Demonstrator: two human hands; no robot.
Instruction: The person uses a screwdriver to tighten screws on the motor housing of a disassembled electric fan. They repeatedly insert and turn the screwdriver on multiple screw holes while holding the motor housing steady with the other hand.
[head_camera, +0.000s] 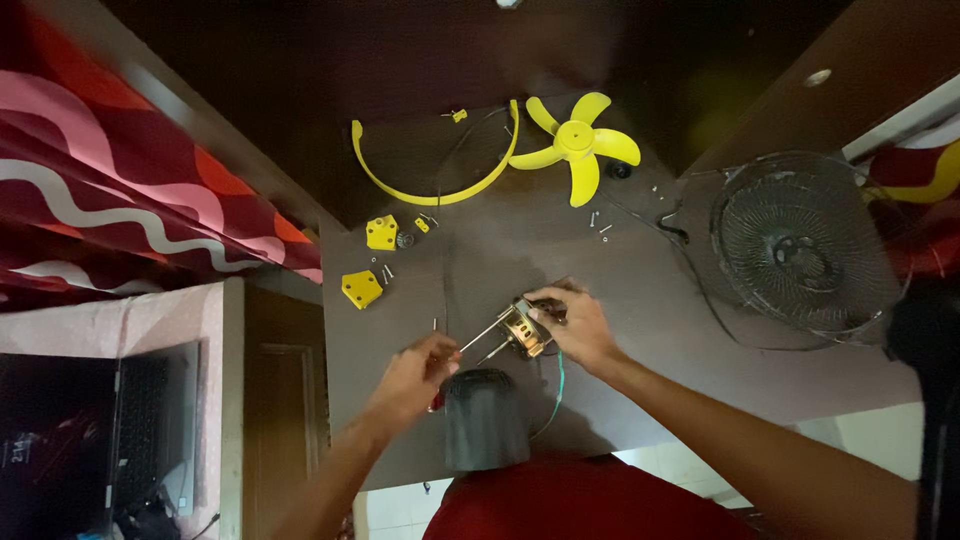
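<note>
Both forearms bare to elbow, no sleeves in view. Left hand (412, 375) and right hand (578, 328) bare: no gloves, no rings, no watch, no wristband. Red garment (585, 500) covers torso at lower edge, plain, unmarked.

The right hand (578, 325) is gripping a small brass-coloured motor (524, 328) while the left hand (418, 375) is pinching a tool against it.

One screen is visible: an open laptop (95, 440) stands in the lower left corner of the frame, on a pale surface. Its screen (50, 445) is a dark, almost black rectangle at the far left edge, with only a small pale mark on it. No packages, labels or signs show.
</note>
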